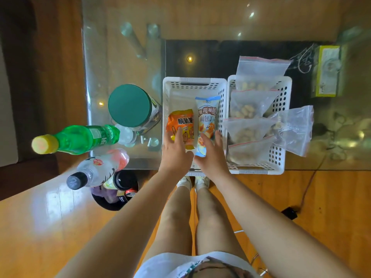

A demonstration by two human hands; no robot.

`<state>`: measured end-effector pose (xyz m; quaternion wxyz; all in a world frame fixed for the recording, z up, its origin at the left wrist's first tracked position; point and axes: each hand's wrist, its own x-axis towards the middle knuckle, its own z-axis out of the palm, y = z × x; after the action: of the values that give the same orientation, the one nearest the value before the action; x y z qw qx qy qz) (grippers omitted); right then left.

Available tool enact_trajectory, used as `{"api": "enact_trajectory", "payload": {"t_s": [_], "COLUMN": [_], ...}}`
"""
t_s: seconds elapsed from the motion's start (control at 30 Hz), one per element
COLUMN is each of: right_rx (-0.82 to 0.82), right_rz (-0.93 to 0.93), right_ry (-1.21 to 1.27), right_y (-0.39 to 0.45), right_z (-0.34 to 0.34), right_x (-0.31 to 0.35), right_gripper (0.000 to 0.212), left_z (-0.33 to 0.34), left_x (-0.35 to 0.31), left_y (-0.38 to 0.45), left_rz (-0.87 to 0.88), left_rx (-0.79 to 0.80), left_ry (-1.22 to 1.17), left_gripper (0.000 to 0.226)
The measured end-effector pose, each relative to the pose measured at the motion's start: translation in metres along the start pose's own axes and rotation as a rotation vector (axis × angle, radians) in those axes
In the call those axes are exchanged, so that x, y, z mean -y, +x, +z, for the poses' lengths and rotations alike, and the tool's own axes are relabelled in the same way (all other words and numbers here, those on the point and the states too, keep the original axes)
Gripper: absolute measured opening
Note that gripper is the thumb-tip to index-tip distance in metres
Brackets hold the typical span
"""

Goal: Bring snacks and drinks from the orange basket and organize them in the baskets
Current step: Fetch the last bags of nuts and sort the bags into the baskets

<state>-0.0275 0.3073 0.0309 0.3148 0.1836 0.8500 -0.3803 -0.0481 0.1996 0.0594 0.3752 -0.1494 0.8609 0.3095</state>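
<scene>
Both forearms reach forward from low in the head view, over the knees and toward the near edge of the glass bench, and the two hands meet above the near end of the left white basket. Left hand lies palm down with its fingers straight and loosely spread, the tips resting on the lower part of the orange snack packet. Right hand is open too, fingers relaxed, touching or just beside the near end of the blue-and-white snack packet; contact there cannot be told for sure. Neither hand pinches anything.

Each packet runs lengthwise straight away from the fingers, the two side by side and touching inside the basket. Just right of the right hand stands the right white basket, filled with zip bags of nuts. Off to the left of the left hand stand the green bottle and the clear bottle, with a green-lidded jar beyond them.

Judging by this, the packets are being settled in place; the bottles look unsorted, and the left hand is nearer them.
</scene>
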Motion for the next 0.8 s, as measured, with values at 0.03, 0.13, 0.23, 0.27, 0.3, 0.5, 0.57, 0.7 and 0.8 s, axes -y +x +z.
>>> {"api": "enact_trajectory", "payload": {"t_s": [0.03, 0.13, 0.23, 0.27, 0.3, 0.5, 0.57, 0.7, 0.8], "right_rx": [0.018, 0.044, 0.041, 0.045, 0.052, 0.095, 0.100, 0.097, 0.135], "right_rz": [0.009, 0.005, -0.018, -0.022, -0.029, -0.047, -0.030, -0.030, -0.033], "right_ry": [-0.025, -0.074, -0.110, -0.112, -0.107, -0.038, 0.001, -0.029, -0.079], "right_y": [0.003, 0.010, 0.012, 0.013, 0.014, 0.020, 0.019, 0.013, 0.005], "right_z": [0.000, 0.000, 0.002, 0.003, 0.003, -0.001, -0.004, -0.012, -0.023], "right_x": [-0.001, -0.005, -0.009, -0.010, -0.012, -0.013, -0.011, -0.001, 0.014], "right_gripper": [0.067, 0.067, 0.067, 0.068, 0.068, 0.063, 0.063, 0.069, 0.069], "left_z": [0.003, 0.009, 0.013, 0.014, 0.015, 0.020, 0.019, 0.010, -0.007], "left_x": [0.001, 0.005, 0.013, 0.015, 0.017, 0.015, 0.015, 0.008, 0.001], "left_y": [0.003, 0.017, 0.027, 0.030, 0.032, 0.037, 0.033, 0.016, -0.008], "left_rz": [-0.008, -0.032, -0.074, -0.077, -0.078, -0.097, -0.081, -0.028, 0.018], "left_rx": [0.037, 0.085, 0.122, 0.138, 0.151, 0.123, 0.057, -0.079, -0.121], "left_ry": [0.000, -0.007, -0.006, 0.009, 0.019, 0.009, -0.011, -0.030, -0.105], "left_gripper": [0.077, 0.083, 0.084, 0.085, 0.086, 0.087, 0.077, 0.062, 0.055]}}
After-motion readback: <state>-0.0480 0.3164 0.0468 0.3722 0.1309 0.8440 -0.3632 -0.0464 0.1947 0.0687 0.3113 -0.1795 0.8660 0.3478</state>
